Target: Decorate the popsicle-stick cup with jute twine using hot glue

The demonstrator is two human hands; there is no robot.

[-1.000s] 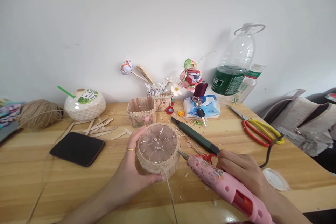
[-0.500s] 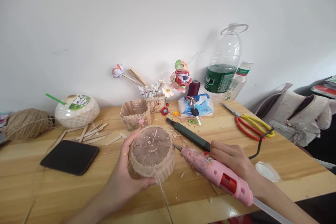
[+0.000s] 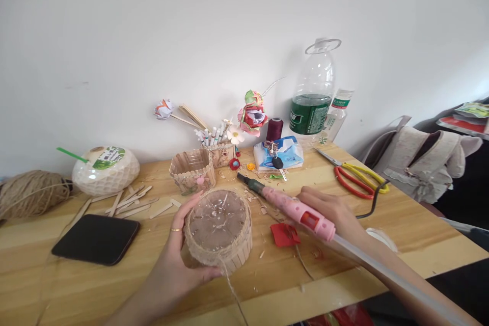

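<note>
My left hand (image 3: pixel 179 249) is wrapped round a round basket (image 3: pixel 239 254) of wooden sticks, turned with its clear plastic base up. Twine runs round the base's rim, and a loose twine end (image 3: pixel 235 293) hangs from the near side toward me. My right hand (image 3: pixel 324 209) grips a pink hot glue gun (image 3: pixel 294 210) with a long clear glue stick in its back. The gun points away from me over a dark green tool (image 3: pixel 250 182), apart from the basket. Below the gun lies a red square piece (image 3: pixel 280 234).
A second stick basket (image 3: pixel 193 168) and a box of pens stand behind. To the left are a black phone (image 3: pixel 95 238), loose wooden sticks, a twine ball (image 3: pixel 34 193) and a coconut (image 3: pixel 107 170). Scissors (image 3: pixel 353 181), a tissue pack (image 3: pixel 278 152) and bottles (image 3: pixel 311 112) are at the right.
The glue gun has moved away from the basket's rim, forward over the dark green tool, uncovering the red piece. The left hand still holds the basket in the same pose. The view has shifted slightly.
</note>
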